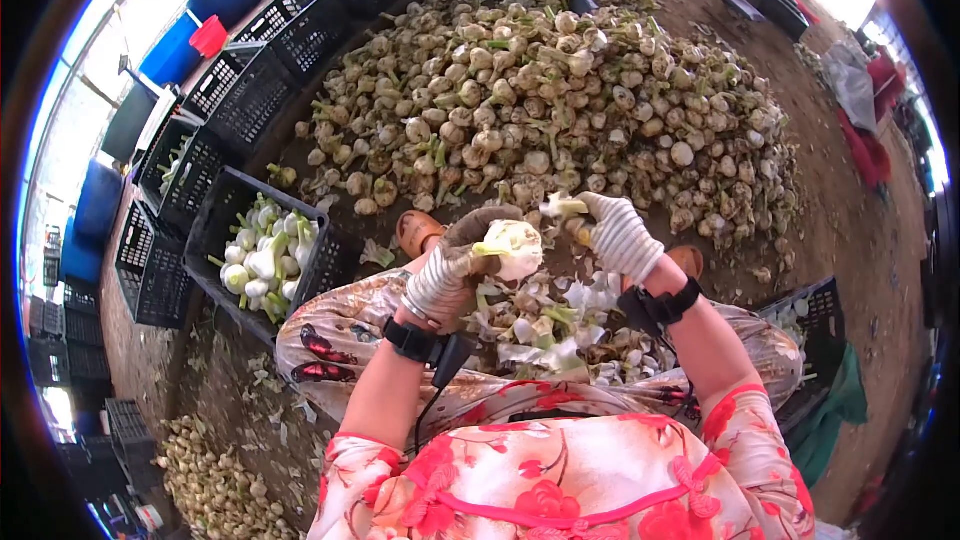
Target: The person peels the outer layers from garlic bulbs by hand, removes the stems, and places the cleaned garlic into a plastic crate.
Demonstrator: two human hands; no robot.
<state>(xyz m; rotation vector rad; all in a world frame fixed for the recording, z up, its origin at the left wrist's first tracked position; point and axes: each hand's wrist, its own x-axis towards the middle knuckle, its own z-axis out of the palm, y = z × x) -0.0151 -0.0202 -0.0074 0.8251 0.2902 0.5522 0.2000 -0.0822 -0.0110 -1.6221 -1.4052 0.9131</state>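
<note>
Got a garlic bulb (518, 249) gripped in my left hand (457, 262), up over the loose skins (540, 345) between my legs (335, 330); right hand (620, 238) is pinching a pale bit of peel (561, 205) just beside it.

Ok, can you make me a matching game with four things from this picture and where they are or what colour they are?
Things:
1. Pale bulb with loose skin
2. Pile of clean white bulbs
3. Biggest heap of bulbs
4. Cloth at the lower right

Clues:
A. Green
B. Near the top middle of the picture
C. In the left hand
D. Inside a black crate

Pairs: 1-C, 2-D, 3-B, 4-A
</note>
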